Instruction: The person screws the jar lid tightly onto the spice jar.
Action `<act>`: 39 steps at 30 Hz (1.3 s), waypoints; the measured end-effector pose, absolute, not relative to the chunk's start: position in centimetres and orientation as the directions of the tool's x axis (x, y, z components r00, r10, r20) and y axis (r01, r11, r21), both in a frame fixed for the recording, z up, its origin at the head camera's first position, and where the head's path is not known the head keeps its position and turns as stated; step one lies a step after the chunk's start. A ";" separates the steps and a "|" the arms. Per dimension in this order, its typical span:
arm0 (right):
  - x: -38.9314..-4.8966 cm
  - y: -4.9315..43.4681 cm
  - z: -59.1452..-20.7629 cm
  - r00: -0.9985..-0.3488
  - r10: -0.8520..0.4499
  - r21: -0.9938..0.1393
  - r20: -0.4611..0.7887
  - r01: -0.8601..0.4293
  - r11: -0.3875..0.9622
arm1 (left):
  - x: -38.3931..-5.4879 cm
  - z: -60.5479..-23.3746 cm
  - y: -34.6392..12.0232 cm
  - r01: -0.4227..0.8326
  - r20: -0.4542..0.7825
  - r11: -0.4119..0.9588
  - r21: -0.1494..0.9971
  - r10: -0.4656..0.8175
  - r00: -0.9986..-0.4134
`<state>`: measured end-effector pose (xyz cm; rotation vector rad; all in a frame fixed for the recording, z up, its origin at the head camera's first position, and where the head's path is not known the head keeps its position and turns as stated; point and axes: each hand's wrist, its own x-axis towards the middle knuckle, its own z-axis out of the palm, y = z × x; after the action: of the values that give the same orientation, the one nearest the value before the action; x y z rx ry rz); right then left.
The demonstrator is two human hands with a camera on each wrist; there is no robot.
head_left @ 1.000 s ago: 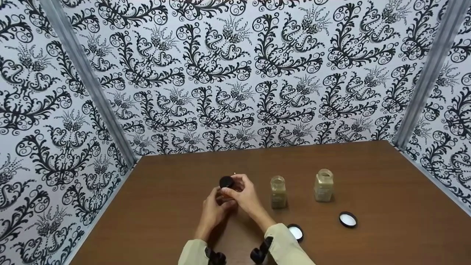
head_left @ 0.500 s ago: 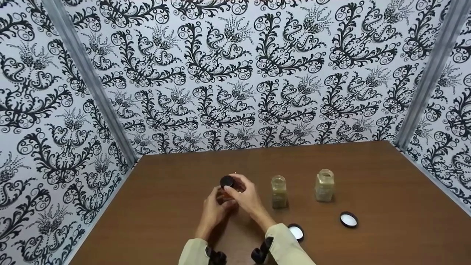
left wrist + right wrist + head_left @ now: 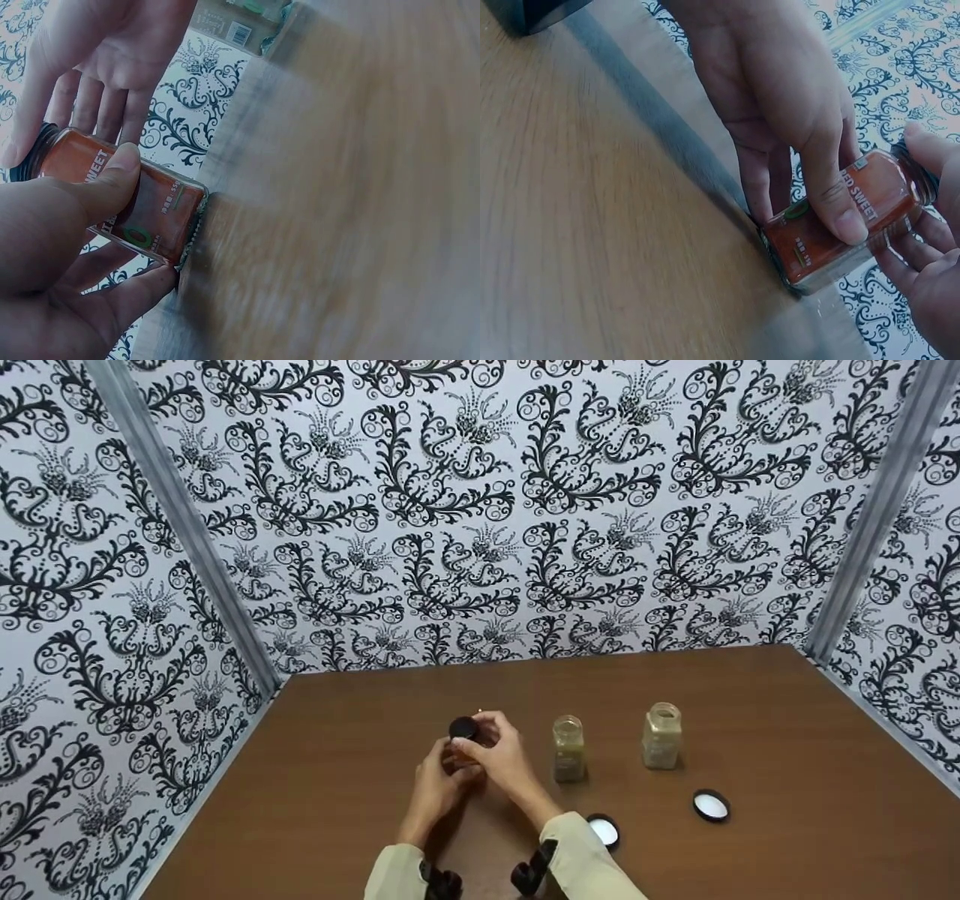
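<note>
A square glass spice jar (image 3: 161, 214) of orange-red powder, with "SWEET" on its label, stands close over the table. My left hand (image 3: 435, 795) grips its body, the thumb laid across the label. At the top, my right hand (image 3: 502, 754) pinches the black lid (image 3: 463, 727), which sits on the jar's neck. In the right wrist view the lid is partly hidden by the right thumb. To the right stand two uncapped jars of beige-green powder, a nearer jar (image 3: 568, 757) and a farther jar (image 3: 661, 742).
Two black lids lie white side up on the brown table (image 3: 337, 810): one lid (image 3: 603, 832) beside the right sleeve, another lid (image 3: 710, 805) farther right. Patterned wall panels (image 3: 465, 547) rise behind the table and at both sides.
The right thumb and fingers have shifted slightly around the lid. The left hand keeps its grip on the jar, and the other jars and lids stay where they were.
</note>
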<state>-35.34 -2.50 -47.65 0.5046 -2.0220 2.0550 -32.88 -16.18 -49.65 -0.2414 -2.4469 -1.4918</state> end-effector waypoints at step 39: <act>-35.1 -1.8 -47.6 -0.888 -0.211 -0.906 0.408 -0.423 0.029 | -33.2 -50.0 -16.1 0.327 0.361 0.430 0.841 0.003 -0.933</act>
<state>-35.11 -1.80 -47.61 0.6647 -2.1318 1.9741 -33.15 -16.15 -50.03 -0.2844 -2.3827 -1.5025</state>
